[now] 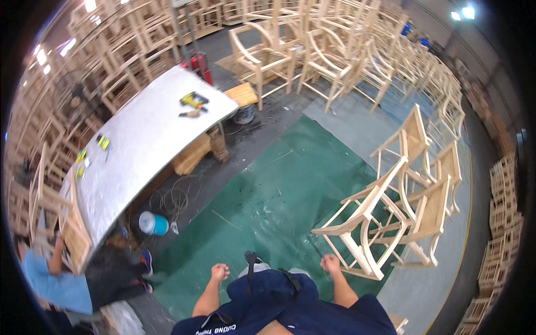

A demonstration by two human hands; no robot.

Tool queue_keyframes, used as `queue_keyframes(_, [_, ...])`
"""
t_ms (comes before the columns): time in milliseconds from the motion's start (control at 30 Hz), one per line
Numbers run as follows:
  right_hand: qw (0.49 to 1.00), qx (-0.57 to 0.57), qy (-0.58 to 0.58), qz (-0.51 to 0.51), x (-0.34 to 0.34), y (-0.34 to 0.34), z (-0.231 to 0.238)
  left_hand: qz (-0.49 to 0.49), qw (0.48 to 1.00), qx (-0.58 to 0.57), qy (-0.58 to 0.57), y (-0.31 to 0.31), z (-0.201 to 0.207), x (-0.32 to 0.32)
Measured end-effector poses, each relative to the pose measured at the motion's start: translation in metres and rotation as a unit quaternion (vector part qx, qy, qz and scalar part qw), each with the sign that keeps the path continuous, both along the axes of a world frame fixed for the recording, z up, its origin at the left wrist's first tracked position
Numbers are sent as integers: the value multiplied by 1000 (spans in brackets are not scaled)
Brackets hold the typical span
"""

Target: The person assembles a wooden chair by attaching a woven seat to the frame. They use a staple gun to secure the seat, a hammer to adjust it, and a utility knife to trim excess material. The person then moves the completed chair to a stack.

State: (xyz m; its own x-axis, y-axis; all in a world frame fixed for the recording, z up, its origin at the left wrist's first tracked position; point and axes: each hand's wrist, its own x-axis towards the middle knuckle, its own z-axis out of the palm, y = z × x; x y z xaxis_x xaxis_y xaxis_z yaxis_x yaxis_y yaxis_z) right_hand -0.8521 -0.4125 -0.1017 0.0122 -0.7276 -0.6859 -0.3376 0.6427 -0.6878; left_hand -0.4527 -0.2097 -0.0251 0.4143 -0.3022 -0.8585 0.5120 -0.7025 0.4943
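Observation:
My left hand (220, 272) is raised in front of my body with its fingers curled in, and nothing shows in it. On the other side, my right hand (330, 263) is also curled, with no object visible in it. It is nearest to a bare wooden chair frame (365, 209), which lies tipped on the green mat (262, 184) and looks apart from the hand. More unfinished chairs (432, 195) lean and lie together just beyond it, to the right.
A long white-topped table (151, 128) at left bears a yellow-green power tool (194, 100) and several smaller ones. A co-worker in a blue shirt (58, 287) handles a chair (72, 229) at its near end. A blue-and-white bucket (153, 223) stands by loose cord (173, 201). Stacked chair frames (329, 56) line the back.

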Motion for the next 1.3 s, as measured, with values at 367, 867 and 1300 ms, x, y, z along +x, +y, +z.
queue_keyframes(367, [889, -197, 77, 407, 177, -104, -3, 86, 991, 64, 75, -55, -25, 54])
queue_keyframes(867, [905, -334, 37, 261, 214, -510, 74, -208, 977, 6, -45, -496, -28, 129])
queue_keyframes(1300, [984, 54, 159, -61, 54, -574, -42, -432, 895, -105, -44, -990, -7, 99])
